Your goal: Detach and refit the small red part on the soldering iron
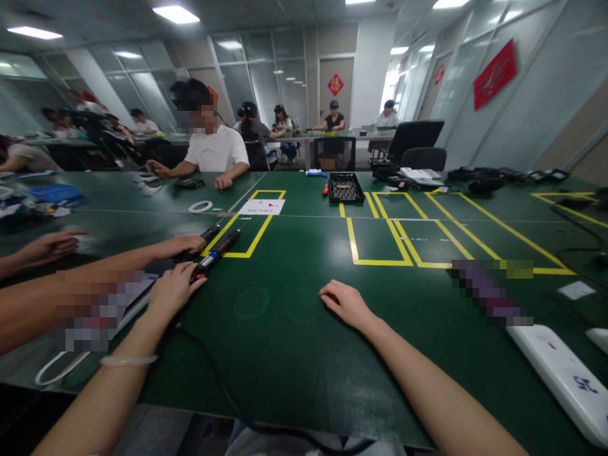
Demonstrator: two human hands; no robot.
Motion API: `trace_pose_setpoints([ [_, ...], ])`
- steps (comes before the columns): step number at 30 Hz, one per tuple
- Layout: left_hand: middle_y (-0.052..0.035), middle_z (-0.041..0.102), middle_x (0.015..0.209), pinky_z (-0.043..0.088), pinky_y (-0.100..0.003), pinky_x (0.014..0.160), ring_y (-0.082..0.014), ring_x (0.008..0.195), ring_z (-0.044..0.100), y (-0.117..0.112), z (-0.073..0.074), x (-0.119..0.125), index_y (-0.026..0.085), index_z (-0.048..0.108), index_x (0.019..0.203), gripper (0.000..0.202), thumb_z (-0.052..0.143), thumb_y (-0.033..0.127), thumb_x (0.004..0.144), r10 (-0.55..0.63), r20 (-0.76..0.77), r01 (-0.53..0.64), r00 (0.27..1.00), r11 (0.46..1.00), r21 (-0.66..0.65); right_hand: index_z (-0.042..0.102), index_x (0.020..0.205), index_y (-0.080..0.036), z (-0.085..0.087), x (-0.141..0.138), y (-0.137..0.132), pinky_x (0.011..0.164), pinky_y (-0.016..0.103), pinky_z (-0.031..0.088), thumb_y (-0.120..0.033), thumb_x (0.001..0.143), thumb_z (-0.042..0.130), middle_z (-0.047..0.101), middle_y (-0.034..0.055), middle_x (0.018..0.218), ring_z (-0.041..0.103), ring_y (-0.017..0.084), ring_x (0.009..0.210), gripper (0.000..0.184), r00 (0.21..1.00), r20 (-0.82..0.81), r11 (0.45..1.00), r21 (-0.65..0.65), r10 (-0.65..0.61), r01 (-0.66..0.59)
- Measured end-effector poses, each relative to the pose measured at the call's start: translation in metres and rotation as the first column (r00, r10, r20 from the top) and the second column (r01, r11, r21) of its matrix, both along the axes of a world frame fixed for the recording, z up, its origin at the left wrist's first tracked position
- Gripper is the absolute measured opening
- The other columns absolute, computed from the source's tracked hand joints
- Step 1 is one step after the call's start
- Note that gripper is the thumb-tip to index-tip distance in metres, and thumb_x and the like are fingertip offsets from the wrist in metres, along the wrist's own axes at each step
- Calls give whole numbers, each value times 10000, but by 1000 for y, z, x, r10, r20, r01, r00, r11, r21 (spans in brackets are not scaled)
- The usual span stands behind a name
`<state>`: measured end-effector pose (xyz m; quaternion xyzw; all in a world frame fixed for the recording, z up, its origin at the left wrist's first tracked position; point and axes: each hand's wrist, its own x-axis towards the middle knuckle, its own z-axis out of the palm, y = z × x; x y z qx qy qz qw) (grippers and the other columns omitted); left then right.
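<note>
Tool at eleven o'clock: steady under half-curled left hand, cannot tell if gripped; keep empty, half-open right hand clear.

The head camera looks forward and down — close over the green table.

Bright rectangular lights shine from the ceiling above a green table. Glass partitions line the room, a red poster hanging at right. Beyond the table stands a black chair; a red diamond decorates the far door.
</note>
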<state>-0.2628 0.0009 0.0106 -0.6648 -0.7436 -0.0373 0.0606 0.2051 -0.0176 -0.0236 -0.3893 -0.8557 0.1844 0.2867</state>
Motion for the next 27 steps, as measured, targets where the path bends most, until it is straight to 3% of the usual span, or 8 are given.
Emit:
trace_pose_setpoints([
  [3, -209, 519, 1238, 446, -478, 847, -378, 1051, 551, -9, 5, 19, 130, 506, 1239, 486, 363, 441, 894, 21, -175, -9, 984, 997, 72, 631, 946, -202, 0, 0, 0, 736, 249, 439, -203, 935, 509, 620, 29, 897, 594, 155, 836, 123, 1000, 4, 1000, 0, -2, 2],
  [7, -173, 586, 1070, 465, -396, 734, -325, 931, 592, -12, 6, 34, 122, 548, 1091, 421, 275, 399, 930, 92, -252, -72, 963, 994, 87, 635, 949, -205, -1, 0, 0, 732, 250, 437, -204, 936, 508, 617, 29, 897, 592, 153, 832, 128, 1000, 9, 1000, -4, -7, 7],
  [12, -157, 618, 1034, 454, -352, 696, -296, 893, 612, -11, 12, 39, 132, 559, 1036, 393, 276, 386, 936, 149, -214, -132, 965, 987, 93, 636, 939, -202, -1, 0, 1, 729, 249, 431, -202, 934, 512, 613, 28, 884, 586, 150, 823, 124, 1000, 3, 1000, -10, -3, 3],
  [16, -126, 649, 1012, 451, -330, 679, -279, 859, 633, -13, 26, 63, 160, 545, 1101, 405, 287, 430, 944, 151, -105, -132, 983, 977, 165, 626, 910, -199, 1, -3, 0, 710, 244, 419, -212, 936, 516, 604, 22, 865, 574, 144, 797, 114, 1000, -3, 1000, -11, -4, 4],
  [18, -94, 666, 978, 458, -323, 698, -263, 850, 641, -13, 34, 86, 184, 550, 1106, 380, 325, 442, 939, 68, 3, -68, 998, 984, 163, 610, 860, -193, 2, -4, -1, 688, 242, 408, -233, 939, 518, 591, 17, 833, 562, 142, 771, 127, 1000, 5, 1000, -10, -9, 9],
  [21, -65, 675, 993, 467, -310, 781, -227, 901, 636, -11, 41, 130, 202, 578, 1071, 321, 391, 419, 928, -187, 220, 158, 957, 977, 144, 581, 806, -187, 3, -6, -1, 662, 240, 392, -255, 941, 519, 569, 11, 794, 544, 141, 739, 163, 1000, 19, 1000, -10, -10, 10],
  [24, -60, 663, 1049, 459, -301, 836, -200, 957, 614, -9, 41, 180, 209, 612, 1087, 318, 410, 399, 930, -440, 413, 423, 797, 896, 138, 571, 803, -190, 2, -5, -1, 672, 241, 392, -242, 932, 525, 568, 9, 797, 542, 142, 744, 146, 1000, 9, 1000, -7, -3, 3],
  [27, -51, 657, 1014, 450, -286, 825, -178, 928, 606, -10, 35, 224, 212, 640, 1102, 308, 447, 367, 919, -530, 556, 587, 640, 805, 91, 572, 921, -205, 1, -3, 0, 670, 239, 398, -205, 907, 547, 584, -4, 805, 547, 137, 727, 29, 999, -36, 999, -42, -5, 4],
])
